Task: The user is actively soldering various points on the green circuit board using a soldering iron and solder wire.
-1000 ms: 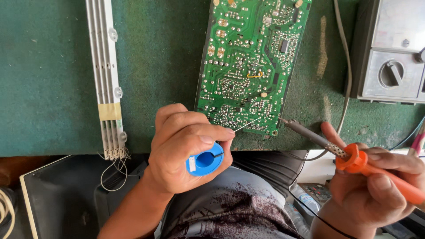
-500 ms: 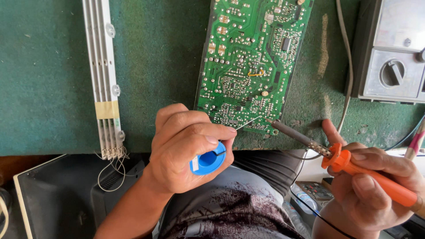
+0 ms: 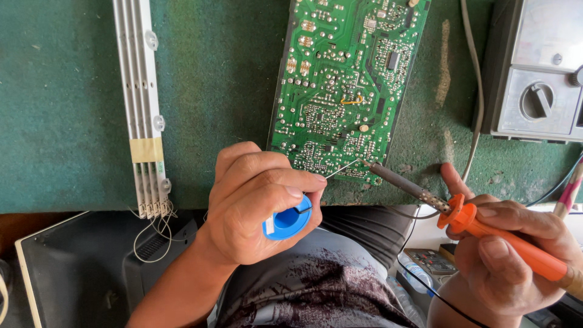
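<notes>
The left hand is gripping a blue plastic solder spool, feeding its thin wire toward the orange-handled soldering iron that the right hand is clasping; the iron's tip is meeting the wire at the near edge of the green circuit board lying on the green table, so the joint looks in progress, not finished.

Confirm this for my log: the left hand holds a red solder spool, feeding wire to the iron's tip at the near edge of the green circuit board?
Not quite. In the head view the solder spool in the left hand is blue, not red. Its wire does meet the soldering iron tip at the near edge of the green circuit board.
</notes>
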